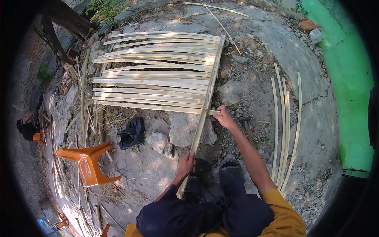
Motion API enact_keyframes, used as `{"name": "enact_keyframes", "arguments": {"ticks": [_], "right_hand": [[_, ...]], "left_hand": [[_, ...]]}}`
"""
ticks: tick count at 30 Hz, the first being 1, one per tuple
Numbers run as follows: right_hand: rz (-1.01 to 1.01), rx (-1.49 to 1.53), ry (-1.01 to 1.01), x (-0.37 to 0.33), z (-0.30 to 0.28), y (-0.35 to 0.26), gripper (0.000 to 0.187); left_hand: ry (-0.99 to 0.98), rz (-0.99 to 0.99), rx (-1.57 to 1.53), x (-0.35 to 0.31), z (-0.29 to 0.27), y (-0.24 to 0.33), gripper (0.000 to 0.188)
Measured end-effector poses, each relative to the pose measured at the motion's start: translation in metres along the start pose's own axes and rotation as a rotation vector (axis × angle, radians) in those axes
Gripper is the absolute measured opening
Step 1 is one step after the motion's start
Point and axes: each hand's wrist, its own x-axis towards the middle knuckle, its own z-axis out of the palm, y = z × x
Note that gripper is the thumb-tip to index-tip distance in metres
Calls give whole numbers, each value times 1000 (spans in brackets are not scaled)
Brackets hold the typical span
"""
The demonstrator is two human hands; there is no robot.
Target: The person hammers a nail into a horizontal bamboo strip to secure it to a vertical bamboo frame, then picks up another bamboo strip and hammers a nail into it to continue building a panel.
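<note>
While one long bamboo slat [202, 106] lay lengthwise across the near ends of the others, running from the person's lap up to the far right corner of the mat, both hands gripped it. Left hand [185, 164]: closed around the lower part of that slat, near the knees. Right hand [224, 117]: fingers pinched on the end of the nearest cross strip [148, 106], where it met the long slat.

Woven mat [156, 71]: roughly a dozen pale, flat bamboo strips, laid side by side and running left to right on rocky ground [252, 51]; exact count uncertain where strips overlapped. Colour straw-yellow, surfaces smooth, ends uneven on the left.

Loose strips [285, 130]: about five, long and thin, lying together on the ground to the person's right, well apart from the mat. Two more thin strips [221, 15] lay beyond the mat's far edge.

Footwear: one dark shoe [230, 166] worn on the person's foot, one dark object [132, 133] on the rocks just below the mat, its kind not clear.

Stools: one orange plastic stool [89, 164], tipped on its side, to the left. Another person [27, 126] sat further left beside a second orange seat [39, 138].

Green wall [347, 79]: one, at the right edge.
</note>
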Motion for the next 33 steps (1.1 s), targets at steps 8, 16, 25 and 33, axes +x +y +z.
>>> {"name": "enact_keyframes", "arguments": {"ticks": [8,16,25,33], "right_hand": [[395,804,-160,-8,2,-9,22],[340,629,28,-4,23,-9,19],[367,626,80,-1,28,-25,34],[372,673,58,-1,29,-20,33]], "left_hand": [[12,10,1,0,1,3,34],[15,31,41,0,5,1,34],[27,26,7,3,1,-6,32],[9,36,-15,7,1,-14,31]]}}
